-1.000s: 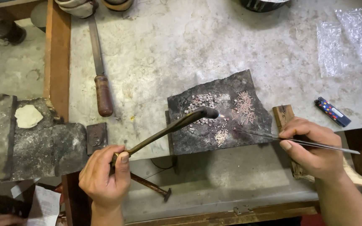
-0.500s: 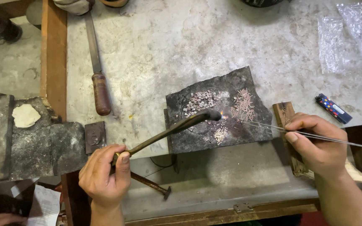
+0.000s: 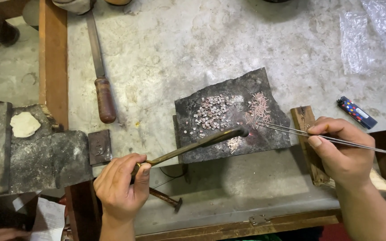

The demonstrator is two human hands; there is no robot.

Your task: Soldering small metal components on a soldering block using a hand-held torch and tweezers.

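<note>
Grey and scratched, the metal workbench (image 3: 179, 44) fills most of my view, with a wooden rail on its left side. Near the middle lies a dark charred slab (image 3: 228, 134), and on it I see many tiny pale metal pieces (image 3: 211, 114) and a heap of thin pinkish wire bits (image 3: 258, 107).

My left hand (image 3: 121, 187) is closed around the near end of a long brass blowpipe torch (image 3: 193, 147); its dark tip reaches the slab, where a small orange glow (image 3: 249, 133) shows. My right hand (image 3: 340, 149) pinches long thin steel tweezers (image 3: 318, 137), and their points are just beside the glow.

I judge the small pieces very light and easy to scatter, so only the tweezer points should take them. The torch looks stiff and probably hot at the tip, so I hold it at the near end. A file with wooden handle (image 3: 101, 80) and a lighter (image 3: 357, 112) lie apart.
</note>
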